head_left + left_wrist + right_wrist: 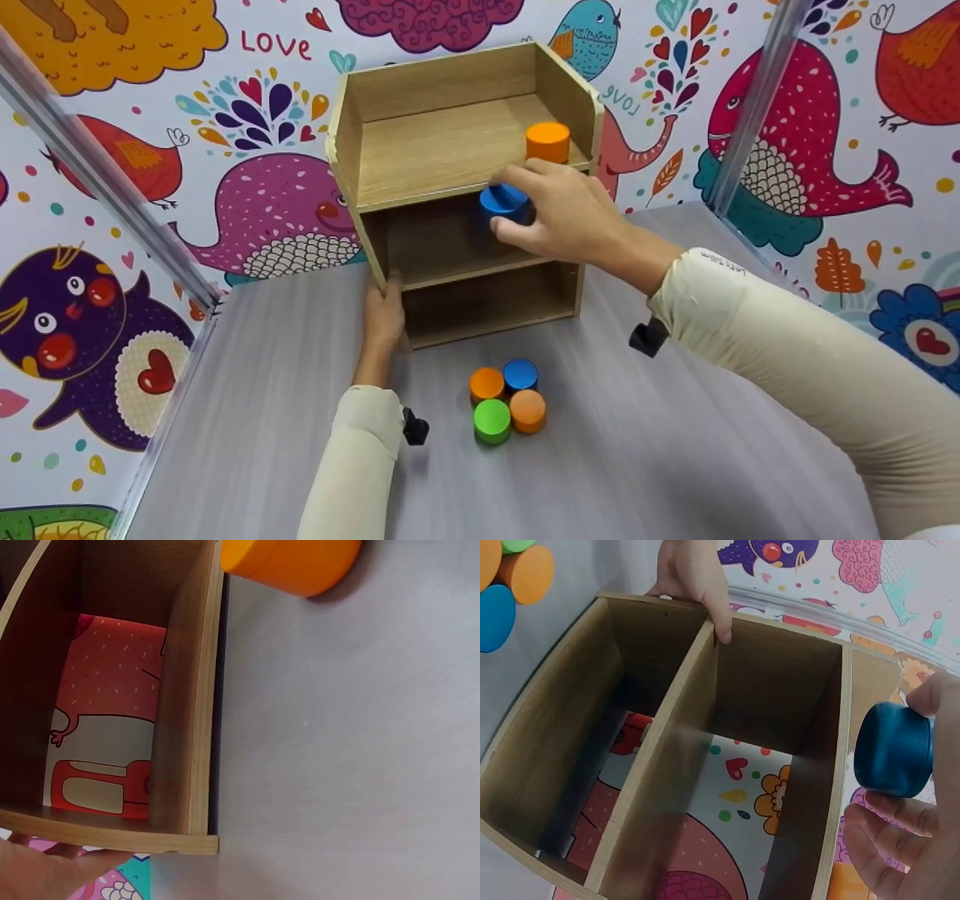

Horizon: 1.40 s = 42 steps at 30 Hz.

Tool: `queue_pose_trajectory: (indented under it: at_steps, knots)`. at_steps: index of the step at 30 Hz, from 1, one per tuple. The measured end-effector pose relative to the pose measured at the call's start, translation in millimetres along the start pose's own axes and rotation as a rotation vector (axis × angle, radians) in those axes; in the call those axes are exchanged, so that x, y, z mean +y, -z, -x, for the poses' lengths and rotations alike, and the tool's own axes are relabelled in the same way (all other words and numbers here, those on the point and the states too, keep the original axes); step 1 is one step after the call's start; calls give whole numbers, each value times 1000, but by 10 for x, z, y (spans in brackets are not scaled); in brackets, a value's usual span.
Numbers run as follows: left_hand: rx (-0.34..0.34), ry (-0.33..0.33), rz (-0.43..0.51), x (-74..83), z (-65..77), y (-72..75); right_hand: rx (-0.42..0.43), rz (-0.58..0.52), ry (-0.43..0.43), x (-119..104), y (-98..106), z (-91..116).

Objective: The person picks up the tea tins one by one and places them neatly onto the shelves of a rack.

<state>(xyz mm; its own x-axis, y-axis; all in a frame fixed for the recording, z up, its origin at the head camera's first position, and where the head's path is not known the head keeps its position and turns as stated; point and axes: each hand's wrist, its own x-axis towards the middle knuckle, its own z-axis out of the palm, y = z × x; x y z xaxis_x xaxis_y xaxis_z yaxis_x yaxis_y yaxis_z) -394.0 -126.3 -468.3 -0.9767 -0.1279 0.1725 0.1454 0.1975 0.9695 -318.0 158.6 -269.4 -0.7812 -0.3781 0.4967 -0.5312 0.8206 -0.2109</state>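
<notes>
The squat, smooth blue cylinder (504, 204) sat in the right hand's (568, 214) grip, pinched between thumb and fingers, axis roughly upright, just before the wood-grain shelf unit's (435, 150) top tier, front-left of the orange cylinder (547, 144). The left hand (382, 315) held the unit's left side. The greyish table (637, 450) bore everything.

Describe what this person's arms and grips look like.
The left grip and right grip are ungloved. The person wears cream fabric sleeves; the right one is wrinkled, with small dark lettering near its cuff. Small black attachments jut beside both cuffs.
</notes>
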Motion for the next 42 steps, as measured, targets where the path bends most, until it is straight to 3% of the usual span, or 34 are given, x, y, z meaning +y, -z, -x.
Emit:
queue_pose_trajectory:
  at_steps: [6, 27, 37, 42]
  knots:
    - [21, -13, 2, 3, -2, -12, 8, -7, -9, 13, 13, -115]
    - [-1, -21, -2, -23, 0, 12, -17, 24, -87, -60, 62, -457]
    - [-21, -75, 50, -37, -8, 3, -33, 29, -111, -59, 32, -561]
    - [-13, -52, 24, -32, -6, -5, -53, 42, -140, -59, 28, -598]
